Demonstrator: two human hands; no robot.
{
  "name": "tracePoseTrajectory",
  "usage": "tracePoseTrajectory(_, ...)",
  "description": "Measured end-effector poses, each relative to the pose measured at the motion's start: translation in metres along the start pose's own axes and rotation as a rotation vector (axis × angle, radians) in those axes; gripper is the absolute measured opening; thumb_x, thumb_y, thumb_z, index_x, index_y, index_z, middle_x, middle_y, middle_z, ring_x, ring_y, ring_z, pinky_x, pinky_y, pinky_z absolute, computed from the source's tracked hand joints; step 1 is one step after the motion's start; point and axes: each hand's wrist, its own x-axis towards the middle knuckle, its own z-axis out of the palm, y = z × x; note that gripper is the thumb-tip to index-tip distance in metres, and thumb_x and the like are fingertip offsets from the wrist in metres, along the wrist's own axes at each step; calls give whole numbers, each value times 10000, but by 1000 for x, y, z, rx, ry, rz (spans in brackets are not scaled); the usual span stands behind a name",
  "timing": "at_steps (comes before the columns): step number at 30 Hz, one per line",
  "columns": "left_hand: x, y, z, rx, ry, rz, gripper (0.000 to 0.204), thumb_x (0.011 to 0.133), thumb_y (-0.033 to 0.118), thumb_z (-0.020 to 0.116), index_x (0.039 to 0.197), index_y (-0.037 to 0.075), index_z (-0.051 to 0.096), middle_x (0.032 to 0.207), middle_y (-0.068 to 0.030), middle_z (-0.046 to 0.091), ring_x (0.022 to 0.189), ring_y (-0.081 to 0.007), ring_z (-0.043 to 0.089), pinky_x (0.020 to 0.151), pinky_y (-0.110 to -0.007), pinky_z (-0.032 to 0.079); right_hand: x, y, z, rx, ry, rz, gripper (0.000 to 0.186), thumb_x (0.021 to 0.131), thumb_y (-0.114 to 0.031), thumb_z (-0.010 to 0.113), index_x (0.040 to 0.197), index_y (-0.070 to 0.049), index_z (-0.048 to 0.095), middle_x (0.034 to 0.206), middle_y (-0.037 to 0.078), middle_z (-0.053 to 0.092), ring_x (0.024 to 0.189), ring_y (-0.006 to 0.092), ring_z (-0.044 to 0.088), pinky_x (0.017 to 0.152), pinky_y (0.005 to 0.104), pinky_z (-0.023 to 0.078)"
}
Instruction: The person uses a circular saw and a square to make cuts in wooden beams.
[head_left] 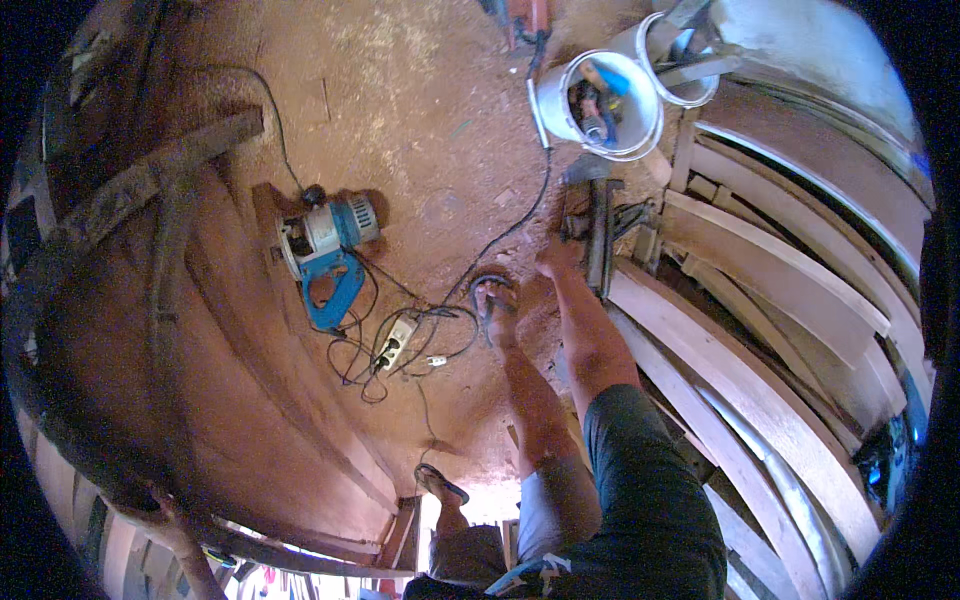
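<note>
Far out at the lower left, my left hand (pixel 160 508) is at the dark edge of a large brown wooden panel (pixel 270 400); its fingers look curled over that edge, partly lost in shadow. My right hand is out of view. On the dirt floor beyond the panel lies a blue-and-silver corded power tool (pixel 330 240) with a blue loop handle. Beside it, a white power strip (pixel 397 342) sits among tangled black cables, with a white plug (pixel 436 360) close by.
Planks (pixel 740 370) are stacked along the right. A white bucket of tools (pixel 600 105) stands at the upper right, beside a second bucket (pixel 690 85). Cables cross the floor near bare legs in sandals. Another person's sandalled foot (pixel 440 485) shows at lower centre.
</note>
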Motion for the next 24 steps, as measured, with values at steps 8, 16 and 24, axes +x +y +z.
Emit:
tracePoseTrajectory(8, 2, 30, -25, -107, -19, -8, 931, 933, 477, 637, 1546, -43, 167, 1593, -273, 232, 1479, -417, 222, 1220, -494, 170, -95, -65, -62, 74, 569, -366, 402, 834, -247, 673, 1160, -16, 627, 966, 230, 665, 927, 457, 633, 871, 515, 508)
tracePoseTrajectory(16, -2, 0, -38, -87, -33, -88, 965, 718, 277, 696, 1531, -14, 266, 1586, -249, 266, 1495, -425, 187, 1215, -556, 148, -280, -129, -162, 658, -200, -134, 765, 830, -331, 765, 1414, 53, 454, 1483, 227, 460, 1376, 376, 415, 1180, 411, 290)
tracePoseTrajectory(24, -42, 16, -112, -110, -207, -271, 960, 813, 406, 740, 1543, 13, 256, 1625, -221, 180, 1519, -402, 132, 1199, -587, 186, -476, -185, -259, 329, -192, -512, 623, 739, -140, 811, 1259, 18, 507, 1190, 167, 596, 1077, 292, 593, 946, 400, 485)
